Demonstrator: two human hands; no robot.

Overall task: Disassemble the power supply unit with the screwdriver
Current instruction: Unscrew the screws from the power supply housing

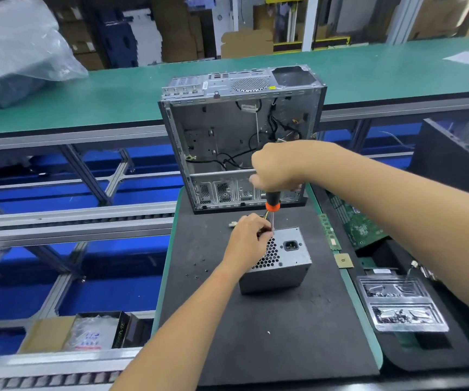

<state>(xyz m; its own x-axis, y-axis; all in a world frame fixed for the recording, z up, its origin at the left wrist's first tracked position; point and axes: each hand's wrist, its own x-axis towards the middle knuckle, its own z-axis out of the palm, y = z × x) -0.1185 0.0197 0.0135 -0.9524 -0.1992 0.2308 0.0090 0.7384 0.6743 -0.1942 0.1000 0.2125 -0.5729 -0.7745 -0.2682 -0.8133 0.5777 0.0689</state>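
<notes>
A grey metal power supply unit with a honeycomb grille and a black socket stands on the black foam mat. My right hand is closed on the black-and-orange handle of a screwdriver, held upright, its shaft reaching down to the unit's far top-left corner. My left hand rests on that corner, fingers pinched around the shaft near the tip. The tip itself is hidden by my fingers.
An open, stripped computer case stands just behind the unit. Several small loose screws lie on the mat to the left. A green circuit board, a memory stick and a clear tray of parts sit on the right.
</notes>
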